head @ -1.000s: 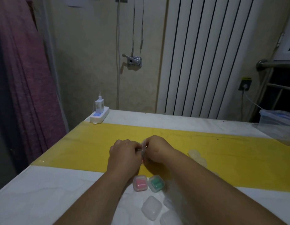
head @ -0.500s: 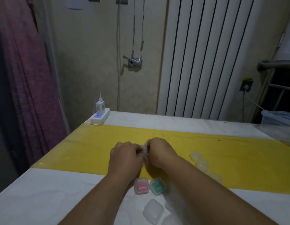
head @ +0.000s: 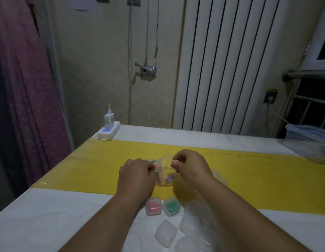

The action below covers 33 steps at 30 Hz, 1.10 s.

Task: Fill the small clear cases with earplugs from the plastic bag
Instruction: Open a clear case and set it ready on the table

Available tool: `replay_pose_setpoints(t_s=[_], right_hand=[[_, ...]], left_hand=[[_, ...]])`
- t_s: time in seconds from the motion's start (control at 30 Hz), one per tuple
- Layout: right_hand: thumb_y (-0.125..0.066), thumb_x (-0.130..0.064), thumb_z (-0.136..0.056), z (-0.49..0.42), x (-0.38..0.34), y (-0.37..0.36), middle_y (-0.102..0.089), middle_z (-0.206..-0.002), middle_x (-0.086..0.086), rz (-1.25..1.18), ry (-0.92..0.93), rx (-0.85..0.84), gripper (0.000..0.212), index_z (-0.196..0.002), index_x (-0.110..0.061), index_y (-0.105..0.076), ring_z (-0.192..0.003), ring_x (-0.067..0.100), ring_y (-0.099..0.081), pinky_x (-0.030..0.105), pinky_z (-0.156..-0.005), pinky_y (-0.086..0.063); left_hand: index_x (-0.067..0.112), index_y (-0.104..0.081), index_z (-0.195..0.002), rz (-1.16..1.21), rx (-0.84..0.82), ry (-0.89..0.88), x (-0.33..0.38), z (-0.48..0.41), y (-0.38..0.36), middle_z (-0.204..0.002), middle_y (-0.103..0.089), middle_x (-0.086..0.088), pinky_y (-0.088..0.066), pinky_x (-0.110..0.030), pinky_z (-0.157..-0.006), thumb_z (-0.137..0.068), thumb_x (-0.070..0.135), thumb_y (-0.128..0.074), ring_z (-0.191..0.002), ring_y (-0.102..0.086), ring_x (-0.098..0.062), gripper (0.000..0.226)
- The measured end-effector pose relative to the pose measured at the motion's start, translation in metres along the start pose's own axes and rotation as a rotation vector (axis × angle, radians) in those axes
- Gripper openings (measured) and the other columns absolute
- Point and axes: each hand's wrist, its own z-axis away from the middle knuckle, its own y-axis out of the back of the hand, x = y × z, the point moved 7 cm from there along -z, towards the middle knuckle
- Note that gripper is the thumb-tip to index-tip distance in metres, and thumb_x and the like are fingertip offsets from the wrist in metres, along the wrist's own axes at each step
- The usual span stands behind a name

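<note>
Right hand (head: 190, 166) pinches pink earplug (head: 174, 163) at plastic bag (head: 164, 179) gripped by left hand (head: 137, 176); next, probably seat it in empty case (head: 165, 233), lower centre.

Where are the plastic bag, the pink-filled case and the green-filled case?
plastic bag (head: 164, 167), head view, its clear upper film.
pink-filled case (head: 153, 206), head view, middle of its top.
green-filled case (head: 172, 206), head view, middle of its top.

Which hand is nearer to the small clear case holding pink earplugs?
Left. The left hand lies just beyond the pink-filled clear case; the right hand sits farther rightward.
</note>
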Motion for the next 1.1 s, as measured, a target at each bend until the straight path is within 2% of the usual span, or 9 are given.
replay_pose_setpoints(t_s=[0.1,0.2,0.3,0.4,0.5,0.77,0.87,1.03,1.1], right_hand=[[-0.068,-0.014,-0.089,0.009,0.005,0.012,-0.07,-0.075,-0.002,-0.21,-0.015,-0.007,0.012,-0.081,-0.022,-0.066,-0.071,0.017,-0.068,0.038,-0.074,-0.059],[-0.07,-0.005,-0.087,0.025,0.004,0.026,-0.069,-0.075,0.003,-0.458,-0.015,-0.015,0.008,-0.086,-0.013,-0.07,-0.069,0.017,-0.068,0.033,-0.07,-0.061],[-0.073,-0.003,-0.083,0.039,0.009,0.036,-0.072,-0.085,0.014,-0.589,-0.006,-0.006,0.009,-0.09,-0.008,-0.072,-0.075,0.02,-0.071,0.028,-0.071,-0.06],[-0.073,-0.002,-0.083,0.05,0.012,0.04,-0.072,-0.083,0.013,-0.662,0.025,0.016,0.01,-0.092,-0.005,-0.072,-0.074,0.02,-0.072,0.028,-0.071,-0.06],[-0.076,-0.004,-0.081,0.056,0.014,0.041,-0.072,-0.08,0.013,-0.746,0.036,0.045,0.01,-0.09,-0.002,-0.072,-0.072,0.018,-0.071,0.029,-0.07,-0.06],[-0.08,-0.014,-0.078,0.057,0.012,0.035,-0.074,-0.074,0.0,-0.603,0.074,0.038,0.007,-0.083,-0.016,-0.075,-0.07,0.008,-0.066,0.024,-0.066,-0.052],[-0.08,-0.019,-0.077,0.056,0.019,0.042,-0.065,-0.067,-0.007,-0.512,0.04,0.123,0.008,-0.077,-0.018,-0.072,-0.065,0.01,-0.056,0.024,-0.061,-0.046],[-0.066,-0.005,-0.088,0.057,0.018,0.04,-0.058,-0.073,-0.002,-0.569,0.016,0.071,0.019,-0.093,-0.023,-0.069,-0.063,0.014,-0.059,0.029,-0.064,-0.057],[-0.059,0.0,-0.088,0.057,0.019,0.034,-0.059,-0.066,-0.007,-0.568,-0.02,0.022,0.026,-0.086,-0.023,-0.073,-0.055,0.01,-0.061,0.038,-0.071,-0.061]], left_hand=[[0.033,-0.071,-0.111,-0.006,0.02,-0.011,0.001,-0.001,0.002,-0.105,-0.067,0.008,-0.044,-0.034,-0.086,-0.091,0.033,-0.053,-0.102,-0.051,-0.019,0.028],[0.031,-0.07,-0.112,0.062,0.161,-0.047,0.007,0.001,0.017,-0.113,-0.061,0.008,-0.04,-0.033,-0.088,-0.09,0.034,-0.059,-0.107,-0.049,-0.017,0.024],[0.026,-0.072,-0.102,0.289,0.282,-0.223,0.028,0.01,0.032,-0.098,-0.063,0.012,-0.042,-0.026,-0.081,-0.087,0.023,-0.067,-0.095,-0.053,-0.009,0.016],[0.035,-0.07,-0.088,0.659,0.078,-0.246,0.047,0.02,0.024,-0.079,-0.067,0.021,-0.045,-0.014,-0.068,-0.085,0.021,-0.072,-0.077,-0.06,-0.002,0.015],[0.028,-0.074,-0.089,0.856,-0.127,-0.193,0.059,0.027,0.01,-0.081,-0.073,0.012,-0.052,-0.019,-0.072,-0.082,0.013,-0.075,-0.078,-0.068,-0.006,0.016],[0.01,-0.069,-0.073,1.076,-0.198,0.002,0.053,0.026,0.001,-0.067,-0.068,-0.003,-0.05,-0.028,-0.063,-0.08,0.006,-0.074,-0.068,-0.061,-0.015,0.01],[0.0,-0.065,-0.082,1.193,-0.231,0.077,0.05,0.026,-0.002,-0.07,-0.069,-0.01,-0.052,-0.027,-0.061,-0.082,-0.004,-0.067,-0.067,-0.062,-0.019,0.005],[0.002,-0.068,-0.093,1.28,-0.233,0.191,0.041,0.027,-0.008,-0.078,-0.07,-0.015,-0.057,-0.03,-0.067,-0.087,-0.011,-0.058,-0.069,-0.066,-0.023,0.018],[0.001,-0.068,-0.09,1.282,-0.225,0.204,0.039,0.025,-0.008,-0.079,-0.071,-0.016,-0.059,-0.031,-0.07,-0.087,-0.012,-0.058,-0.073,-0.068,-0.026,0.016]])
